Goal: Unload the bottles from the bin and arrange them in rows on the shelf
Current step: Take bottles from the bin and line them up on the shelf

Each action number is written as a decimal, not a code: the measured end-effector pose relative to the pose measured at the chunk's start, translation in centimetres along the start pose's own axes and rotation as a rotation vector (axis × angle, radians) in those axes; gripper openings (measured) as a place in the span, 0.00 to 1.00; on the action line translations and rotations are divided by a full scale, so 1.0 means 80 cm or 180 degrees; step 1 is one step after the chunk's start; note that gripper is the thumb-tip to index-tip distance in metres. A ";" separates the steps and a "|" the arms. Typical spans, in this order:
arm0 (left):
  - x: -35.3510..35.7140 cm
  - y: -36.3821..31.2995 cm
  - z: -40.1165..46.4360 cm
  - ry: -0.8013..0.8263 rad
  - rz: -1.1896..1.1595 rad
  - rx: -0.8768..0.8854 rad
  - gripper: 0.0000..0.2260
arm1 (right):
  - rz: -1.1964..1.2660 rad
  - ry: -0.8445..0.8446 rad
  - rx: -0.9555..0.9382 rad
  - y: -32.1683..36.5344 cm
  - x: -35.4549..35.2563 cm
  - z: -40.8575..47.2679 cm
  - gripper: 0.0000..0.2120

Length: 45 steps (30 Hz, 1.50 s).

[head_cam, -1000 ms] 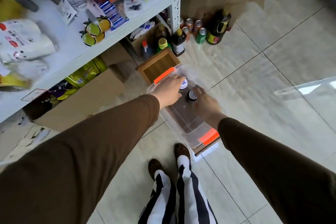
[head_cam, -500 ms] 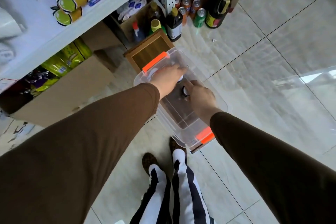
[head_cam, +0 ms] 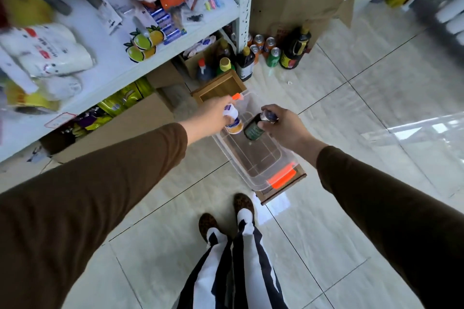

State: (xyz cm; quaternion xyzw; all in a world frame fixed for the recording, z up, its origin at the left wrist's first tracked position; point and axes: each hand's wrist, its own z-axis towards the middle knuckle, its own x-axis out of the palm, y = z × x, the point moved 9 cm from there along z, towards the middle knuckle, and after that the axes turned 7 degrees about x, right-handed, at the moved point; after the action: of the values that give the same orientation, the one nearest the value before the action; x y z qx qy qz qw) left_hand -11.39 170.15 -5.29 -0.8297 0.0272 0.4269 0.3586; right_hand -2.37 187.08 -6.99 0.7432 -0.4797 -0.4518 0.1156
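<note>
Both hands are gripping bottles above the bin: the left hand is holding a small white bottle with a pale amber lower half by its upper body, and the right hand is pinching a dark green-labelled bottle by its cap, so that it is hanging tilted under the fingers. The two bottles are sitting just beside each other, clear of the clear plastic bin with orange latches, which is resting on the floor near the person's feet, partly on a flat piece of cardboard. Through its walls the bin is showing no further bottles, so unloading is looking finished, as far as I can judge. What is left is the placing: neither bottle is on the shelf yet, and the white shelf at the left is carrying packets, batteries and other goods, with no row of these bottles visible on it. Other bottles and cans are standing on the floor by the shelf's upright post, near the far end of the bin.
</note>
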 end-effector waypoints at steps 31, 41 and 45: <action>-0.609 -0.048 -0.437 -0.2126 -0.1100 0.0274 0.14 | -0.0045 -0.0539 -0.2148 0.687 -0.134 -0.312 0.18; -0.720 0.011 -0.432 -0.2574 -0.1052 0.0201 0.13 | 0.0196 -0.0299 -0.2542 0.816 -0.128 -0.259 0.19; -0.771 0.031 -0.418 -0.2730 -0.1016 0.0117 0.14 | 0.0124 -0.0332 -0.2675 0.876 -0.129 -0.231 0.21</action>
State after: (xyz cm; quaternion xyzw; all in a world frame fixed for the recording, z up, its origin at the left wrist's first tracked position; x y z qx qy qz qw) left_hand -28.35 131.55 50.78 -0.5654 -0.2443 0.6706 0.4135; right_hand -31.91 154.74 51.66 0.5984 -0.2730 -0.6428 0.3927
